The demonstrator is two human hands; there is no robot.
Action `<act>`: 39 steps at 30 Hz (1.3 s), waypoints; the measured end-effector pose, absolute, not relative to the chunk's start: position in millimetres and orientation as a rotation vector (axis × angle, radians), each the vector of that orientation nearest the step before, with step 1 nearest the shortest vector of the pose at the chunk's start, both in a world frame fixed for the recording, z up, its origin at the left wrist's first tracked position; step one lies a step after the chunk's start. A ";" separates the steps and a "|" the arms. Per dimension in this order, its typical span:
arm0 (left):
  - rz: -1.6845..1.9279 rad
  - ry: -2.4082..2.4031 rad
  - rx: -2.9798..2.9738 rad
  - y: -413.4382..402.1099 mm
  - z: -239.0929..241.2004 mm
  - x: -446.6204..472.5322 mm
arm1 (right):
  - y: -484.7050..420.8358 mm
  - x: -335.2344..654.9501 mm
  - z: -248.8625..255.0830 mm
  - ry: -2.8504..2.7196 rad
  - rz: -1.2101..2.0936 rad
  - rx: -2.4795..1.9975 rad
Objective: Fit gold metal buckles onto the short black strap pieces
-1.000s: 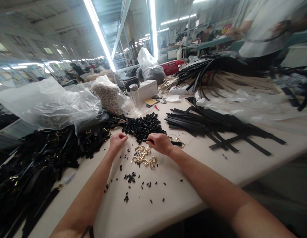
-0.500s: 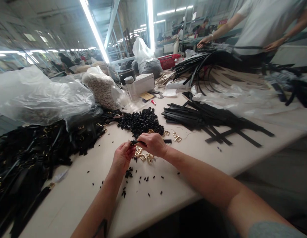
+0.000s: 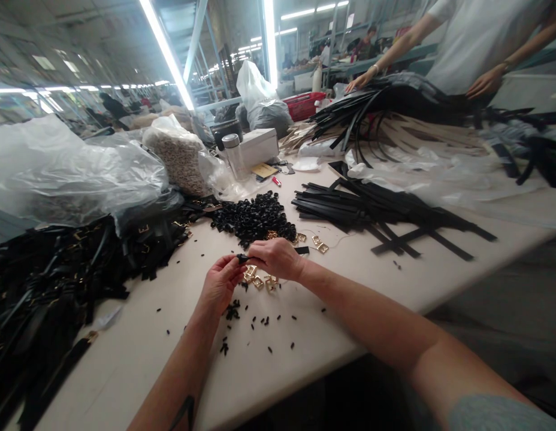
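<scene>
Black strap [image 3: 241,258] is pinched between the left hand [image 3: 220,282] and right hand [image 3: 277,257], both gripping it, just above gold buckles [image 3: 259,280].

No text is showing clearly enough to read. The white box [image 3: 259,145] is presenting blank sides, and the tan card [image 3: 265,170] lying just in front of that box is carrying marks too blurred to make out.

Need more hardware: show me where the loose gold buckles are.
In the head view, the gold buckles lie mid-table beneath the left hand and right hand, which pinch a black strap, nearer than the black loop pile.
</scene>
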State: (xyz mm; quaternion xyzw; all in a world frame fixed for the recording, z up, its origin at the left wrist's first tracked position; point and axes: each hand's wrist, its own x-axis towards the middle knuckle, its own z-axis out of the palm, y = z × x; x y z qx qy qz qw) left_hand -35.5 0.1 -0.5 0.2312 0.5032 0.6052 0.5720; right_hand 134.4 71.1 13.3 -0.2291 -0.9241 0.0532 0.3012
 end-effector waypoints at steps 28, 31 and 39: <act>1.332 1.361 1.097 -2.3 -1.1 -36.4 | 71.9 135.2 17.8 -2.599 0.336 -0.704; 1.345 1.390 1.114 -2.1 2.9 -35.5 | 72.9 138.5 23.4 -2.600 0.353 -0.763; 1.421 1.457 1.059 2.8 2.1 -48.9 | 81.2 143.9 22.9 -2.565 0.285 -0.879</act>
